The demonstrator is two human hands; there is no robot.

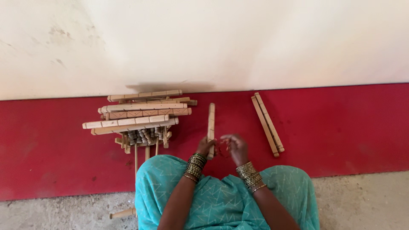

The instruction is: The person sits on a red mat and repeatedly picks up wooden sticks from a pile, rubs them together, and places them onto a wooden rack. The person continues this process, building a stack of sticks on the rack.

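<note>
At the bottom centre of the frame, above the teal cloth [221, 200] over the knees, the left hand [205, 148] is closed around the near end of a wooden stick [211, 127]. The stick's long axis runs almost straight up the frame, away from the body, over the red mat [349, 127]. The right hand [235, 148] hovers just beside it, fingers loosely curled and holding nothing I can make out. Farther off, a pile of sticks [140, 113] lies left of centre and a pair of sticks [267, 124] slants at the right, below the pale wall [255, 42].
</note>
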